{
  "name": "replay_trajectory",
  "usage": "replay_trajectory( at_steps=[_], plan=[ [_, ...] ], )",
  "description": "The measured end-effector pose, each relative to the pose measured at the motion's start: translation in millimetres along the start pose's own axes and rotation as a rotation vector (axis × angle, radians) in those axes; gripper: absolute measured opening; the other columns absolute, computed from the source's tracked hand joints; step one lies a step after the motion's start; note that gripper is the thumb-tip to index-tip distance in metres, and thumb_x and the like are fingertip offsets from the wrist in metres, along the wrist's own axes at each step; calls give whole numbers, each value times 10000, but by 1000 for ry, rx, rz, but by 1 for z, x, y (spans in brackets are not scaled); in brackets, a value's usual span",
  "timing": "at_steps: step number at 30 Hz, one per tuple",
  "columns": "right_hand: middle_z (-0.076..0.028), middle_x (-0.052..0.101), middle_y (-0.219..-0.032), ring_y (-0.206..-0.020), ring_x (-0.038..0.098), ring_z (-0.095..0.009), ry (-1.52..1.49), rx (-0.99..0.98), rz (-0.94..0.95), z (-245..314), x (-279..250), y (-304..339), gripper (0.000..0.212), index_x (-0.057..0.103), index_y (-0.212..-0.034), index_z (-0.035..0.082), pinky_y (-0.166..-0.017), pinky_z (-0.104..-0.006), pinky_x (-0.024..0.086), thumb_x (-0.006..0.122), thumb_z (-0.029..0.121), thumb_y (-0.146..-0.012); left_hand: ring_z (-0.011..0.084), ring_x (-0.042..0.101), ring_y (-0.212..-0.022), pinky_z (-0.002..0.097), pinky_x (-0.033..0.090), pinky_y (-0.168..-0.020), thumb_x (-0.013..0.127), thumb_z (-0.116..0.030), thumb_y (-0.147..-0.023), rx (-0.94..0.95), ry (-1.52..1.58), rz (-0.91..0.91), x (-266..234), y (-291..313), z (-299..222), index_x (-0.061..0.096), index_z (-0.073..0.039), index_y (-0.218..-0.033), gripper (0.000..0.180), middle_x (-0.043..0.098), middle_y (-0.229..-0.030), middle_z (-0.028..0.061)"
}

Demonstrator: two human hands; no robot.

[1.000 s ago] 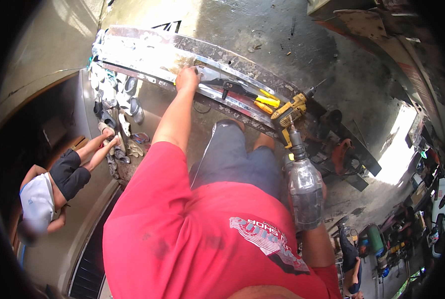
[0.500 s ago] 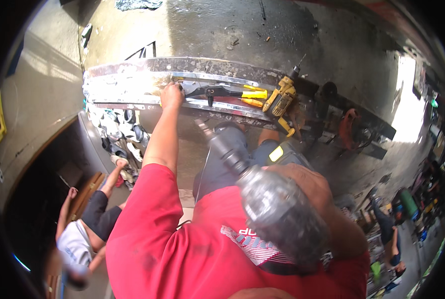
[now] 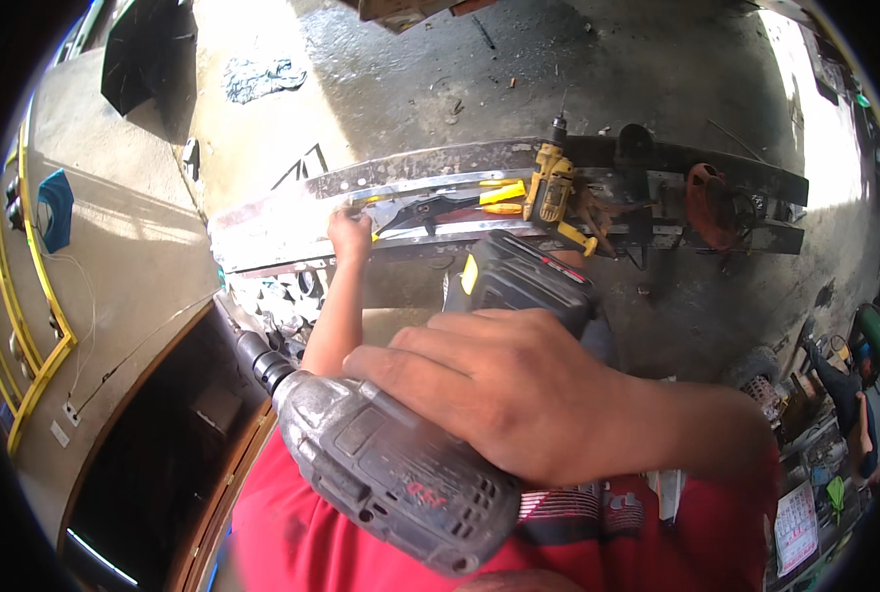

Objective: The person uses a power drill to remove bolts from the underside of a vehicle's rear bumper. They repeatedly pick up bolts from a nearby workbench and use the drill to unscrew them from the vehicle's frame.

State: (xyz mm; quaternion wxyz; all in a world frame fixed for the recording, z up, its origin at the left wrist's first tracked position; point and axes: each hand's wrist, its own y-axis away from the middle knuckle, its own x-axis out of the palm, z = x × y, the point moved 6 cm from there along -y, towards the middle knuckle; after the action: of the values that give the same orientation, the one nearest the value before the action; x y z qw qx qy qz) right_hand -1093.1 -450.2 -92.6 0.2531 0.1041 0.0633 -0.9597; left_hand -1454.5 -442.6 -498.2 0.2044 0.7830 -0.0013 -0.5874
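Observation:
My right hand (image 3: 519, 395) is closed round the handle of a worn grey and black cordless impact driver (image 3: 391, 469). The driver is close to my chest, its nose pointing up and to the left, its black battery (image 3: 529, 281) at the other end of the grip. My left hand (image 3: 349, 232) is closed at a shiny metal strip on the long bench (image 3: 440, 158). Glare and my fingers hide what it grips. Just right of it lie a black-bodied tool (image 3: 430, 209) and yellow-handled tools (image 3: 502, 194). A yellow cordless drill (image 3: 551, 183) rests beyond them.
A reddish-orange tool (image 3: 708, 202) lies on the right part of the bench. A crumpled cloth (image 3: 262, 79) is on the sunlit floor. Yellow metal frames (image 3: 40, 385) stand by the left wall, and another person (image 3: 849, 395) is at the far right.
The impact driver has swung left, its nose now farther from the bench. My right hand has come across in front of me. My left hand stays at the strip; the view has shifted.

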Motion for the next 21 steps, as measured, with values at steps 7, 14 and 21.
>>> replay_trajectory(
  at_steps=[7, 14, 21],
  plan=[
    [-130, 695, -1037, -939, 717, -299, 209, -59, -187, -35, -24, 54, 480, 606, -1310, 53, -798, -406, 586, 695, 164, -852, 348, 715, -1074, 414, 629, -873, 687, -116, -973, -339, 1184, 551, -94, 57, -154, 566, 128, -1296, 422, 692, -1137, 174],
    [-176, 688, -1084, -964, 704, -364, 219, -43, -469, -70, -70, 82, 609, 612, -1284, 14, -852, -460, 572, 818, 243, -759, 319, 670, -1166, 480, 528, -1022, 597, -213, -1033, -82, 1762, 893, -205, 83, -363, 654, -56, -1117, 187, 695, -1075, 102],
    [-157, 716, -1094, -983, 718, -348, -107, 157, -572, -123, -72, 86, 659, 601, -1306, 34, -865, -428, 559, 865, 237, -737, 367, 676, -1138, 496, 527, -976, 563, -213, -1048, 6, 1671, 836, -215, 78, -409, 630, 20, -1144, 261, 700, -1105, 149]
  ],
)
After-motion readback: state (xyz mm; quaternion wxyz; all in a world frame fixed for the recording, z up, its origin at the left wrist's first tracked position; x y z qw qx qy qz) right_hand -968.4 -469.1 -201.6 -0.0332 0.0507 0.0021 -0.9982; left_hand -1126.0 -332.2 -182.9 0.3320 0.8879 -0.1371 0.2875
